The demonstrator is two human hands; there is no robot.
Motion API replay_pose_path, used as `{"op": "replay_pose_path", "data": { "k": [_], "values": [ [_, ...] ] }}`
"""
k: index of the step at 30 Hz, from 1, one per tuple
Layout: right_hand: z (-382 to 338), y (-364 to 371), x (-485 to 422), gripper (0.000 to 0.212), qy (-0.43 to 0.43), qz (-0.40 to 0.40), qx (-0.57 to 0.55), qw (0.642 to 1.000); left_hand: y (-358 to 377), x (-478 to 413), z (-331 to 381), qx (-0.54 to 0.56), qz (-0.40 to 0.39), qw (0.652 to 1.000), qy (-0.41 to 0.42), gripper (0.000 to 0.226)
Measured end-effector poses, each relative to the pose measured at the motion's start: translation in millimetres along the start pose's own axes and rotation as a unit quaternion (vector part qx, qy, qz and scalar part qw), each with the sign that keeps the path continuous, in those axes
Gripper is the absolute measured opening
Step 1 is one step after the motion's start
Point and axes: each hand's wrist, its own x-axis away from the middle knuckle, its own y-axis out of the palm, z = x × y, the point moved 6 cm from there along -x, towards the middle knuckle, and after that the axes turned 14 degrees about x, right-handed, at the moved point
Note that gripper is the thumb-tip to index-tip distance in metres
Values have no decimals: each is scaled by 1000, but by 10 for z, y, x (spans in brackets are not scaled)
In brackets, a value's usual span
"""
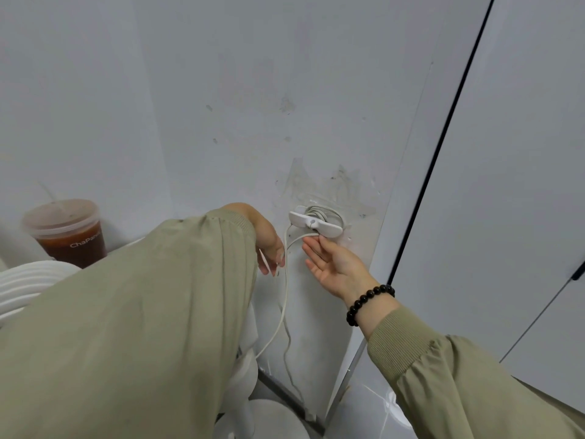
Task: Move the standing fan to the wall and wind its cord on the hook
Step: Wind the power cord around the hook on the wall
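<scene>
The cord's (pixel 285 293) slack hangs straight down from the wall hook (pixel 311 222), between the hands. The right hand (pixel 335 264), spread palm-up, touches the hook's underside; the left hand's (pixel 269 245) grip is unclear.

The left sleeve (pixel 126 312) hides most of the standing fan (pixel 28 280).

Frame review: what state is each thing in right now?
cord: partly wound on hook, rest hanging slack
hook: on wall, holding coils
right hand: open, palm up, fingertips at hook
left hand: beside cord, grip unclear
fan: standing beside wall
cup: upright, lidded, straw in
</scene>
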Motion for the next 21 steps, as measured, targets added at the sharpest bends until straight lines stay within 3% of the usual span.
{"op": "replay_pose_path", "data": {
  "k": [3, 5, 8, 10, 12, 14, 17, 21],
  "values": [
    [11, -15, 23, 16, 8, 3, 24, 1000, -107, -29, -72, 12, 34, 999, -10, 19],
    [24, -25, 86, 24, 24, -2, 71, 997, -248, -50, -100, 17, 100, 995, 7, 32],
    [-54, -52, 244, 28, 4, 35, 265, 964, -410, -28, -19, 63, 207, 974, 71, 31],
    [-269, -63, 381, 28, -112, 114, 446, 881, -463, 1, 51, 104, 244, 959, 102, 24],
    [-527, 20, 559, 27, -271, 196, 582, 741, -503, 18, 105, 129, 268, 946, 125, 23],
    [-715, 164, 730, 21, -387, 232, 631, 631, -520, 37, 148, 145, 289, 934, 150, 24],
    [-771, 301, 654, 22, -421, 225, 734, 483, -556, 53, 185, 168, 312, 916, 186, 23],
    [-682, 330, 491, 18, -425, 251, 804, 332, -634, 146, 238, 185, 351, 882, 253, 24]
  ]
}}
